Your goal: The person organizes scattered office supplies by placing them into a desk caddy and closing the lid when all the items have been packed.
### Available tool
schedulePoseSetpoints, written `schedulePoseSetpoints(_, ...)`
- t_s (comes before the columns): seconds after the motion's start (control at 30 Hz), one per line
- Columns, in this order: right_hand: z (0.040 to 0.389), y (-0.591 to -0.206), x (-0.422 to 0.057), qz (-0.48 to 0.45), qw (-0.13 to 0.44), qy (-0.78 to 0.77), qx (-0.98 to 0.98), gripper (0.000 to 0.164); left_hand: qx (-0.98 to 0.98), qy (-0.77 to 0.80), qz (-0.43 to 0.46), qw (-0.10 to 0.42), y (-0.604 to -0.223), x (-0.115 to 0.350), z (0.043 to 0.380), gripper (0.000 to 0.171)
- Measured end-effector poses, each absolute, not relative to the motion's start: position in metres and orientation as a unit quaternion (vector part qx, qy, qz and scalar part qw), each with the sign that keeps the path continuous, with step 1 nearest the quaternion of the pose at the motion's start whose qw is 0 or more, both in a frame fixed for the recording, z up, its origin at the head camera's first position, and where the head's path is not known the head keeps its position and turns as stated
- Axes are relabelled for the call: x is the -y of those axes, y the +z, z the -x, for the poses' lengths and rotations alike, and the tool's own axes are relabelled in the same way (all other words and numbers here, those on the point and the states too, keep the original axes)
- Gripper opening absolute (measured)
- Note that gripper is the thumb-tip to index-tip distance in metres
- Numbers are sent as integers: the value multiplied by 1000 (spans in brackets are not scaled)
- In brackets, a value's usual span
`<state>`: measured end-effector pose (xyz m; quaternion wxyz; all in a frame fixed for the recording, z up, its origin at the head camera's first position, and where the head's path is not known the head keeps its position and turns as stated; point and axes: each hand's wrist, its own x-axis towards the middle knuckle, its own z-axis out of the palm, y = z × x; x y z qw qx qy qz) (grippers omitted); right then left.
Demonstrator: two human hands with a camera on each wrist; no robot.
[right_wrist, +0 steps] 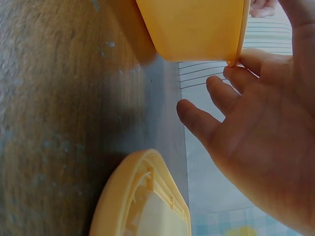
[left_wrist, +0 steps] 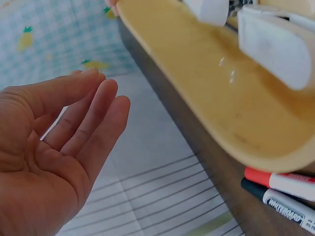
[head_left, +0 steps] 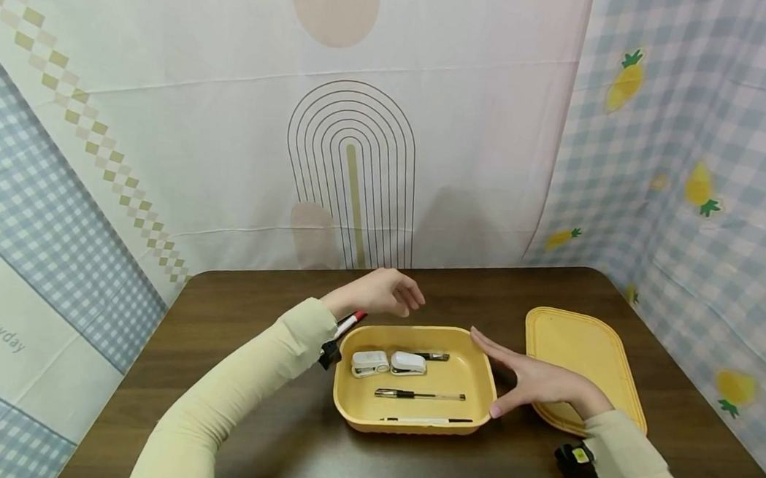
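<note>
A yellow plastic box [head_left: 459, 339] stands on the table in the head view. Inside are two small white staplers [head_left: 370, 363], a black-gripped pen [head_left: 419, 395], a slim white pen [head_left: 426, 420] along the front wall and another dark pen [head_left: 437, 357] behind the staplers. My right hand [head_left: 542, 382] spans the box's right end, fingers extended, with index fingertip at the back corner and thumb at the front corner. Above the box's back left corner, my left hand [head_left: 386, 292] hovers with loosely bent fingers and nothing in them; the left wrist view shows its palm side.
A yellow lid [head_left: 574, 338] lies to the right of the box, partly behind the right hand. Left of the box lie a red whiteboard marker [left_wrist: 283, 183] and a black one [left_wrist: 285, 209], partly covered by the left sleeve in the head view. Printed cloth [head_left: 483, 113] hangs behind the table.
</note>
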<state>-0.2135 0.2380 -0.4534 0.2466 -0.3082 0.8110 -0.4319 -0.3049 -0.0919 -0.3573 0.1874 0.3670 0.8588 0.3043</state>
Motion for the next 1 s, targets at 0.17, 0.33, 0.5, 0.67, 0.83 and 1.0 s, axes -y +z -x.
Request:
schedulePoseSetpoints(0.17, 215, -453, -239, 311, 249, -430, -810, 117, -861, 337, -338, 176, -349, 103, 312, 30)
schedulePoseSetpoints(0.33, 215, -452, -239, 313, 248, -427, -811, 117, -866, 361, -312, 150, -341, 121, 318, 35)
schedulePoseSetpoints(0.5, 216, -451, -240, 315, 246, -425, -812, 117, -873, 378, -286, 112, -335, 142, 328, 37)
schedulePoseSetpoints(0.67, 217, -450, -241, 318, 235, -419, -817, 118, -882, 390, -253, 76, -334, 165, 336, 34)
schedulePoseSetpoints(0.83, 219, -449, -241, 317, 238, -418, -817, 118, -890, 396, -214, 64, -345, 188, 339, 34)
schedulePoseSetpoints(1.0, 214, -452, -240, 314, 250, -425, -811, 116, -901, 379, -197, 75, -369, 210, 338, 38)
